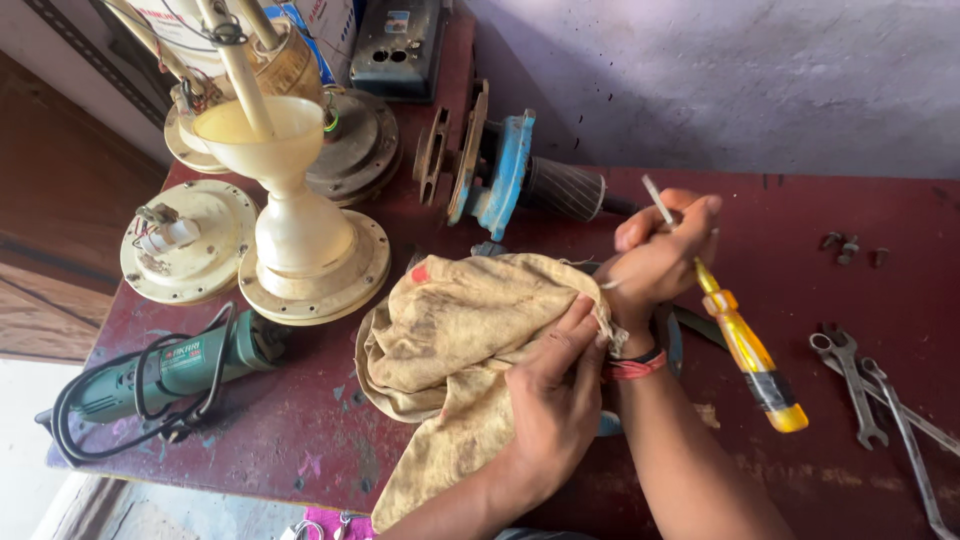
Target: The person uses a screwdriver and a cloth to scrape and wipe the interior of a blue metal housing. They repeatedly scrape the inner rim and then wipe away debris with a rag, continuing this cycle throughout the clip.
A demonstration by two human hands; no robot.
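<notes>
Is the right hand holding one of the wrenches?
No, the right hand grips a yellow-handled screwdriver; the wrenches lie on the table.

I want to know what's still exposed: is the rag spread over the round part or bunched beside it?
Spread over it: the rag drapes the round part, only its rim showing; the left hand presses on top.
</notes>
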